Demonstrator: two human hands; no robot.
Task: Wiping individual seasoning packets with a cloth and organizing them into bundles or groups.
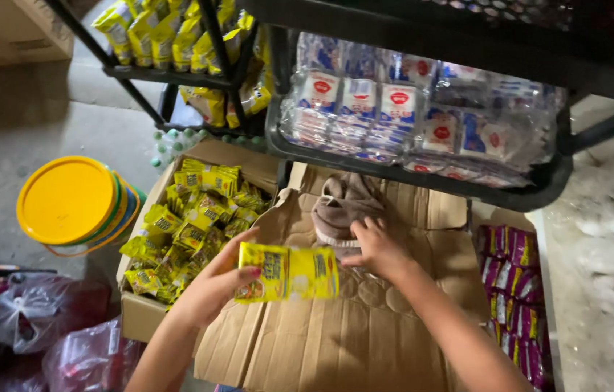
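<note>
Fingers: left hand (218, 279) is curled shut on the yellow packets (289, 272); right hand (378, 247) pinches their far end.
Packets: between both hands, above the flat cardboard (336, 334), long side running left to right.
Nearer hand: left, holding most.
Arms: both reach forward, bent inward.
Close by: box of yellow packets (190, 232), left.

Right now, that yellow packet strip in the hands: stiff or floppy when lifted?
Probably floppy: the yellow packet strip is thin joined sachets, spanning from the left hand towards the right hand. Likely light, since fingertips alone carry it. The glossy film may be a bit slippery.
</note>
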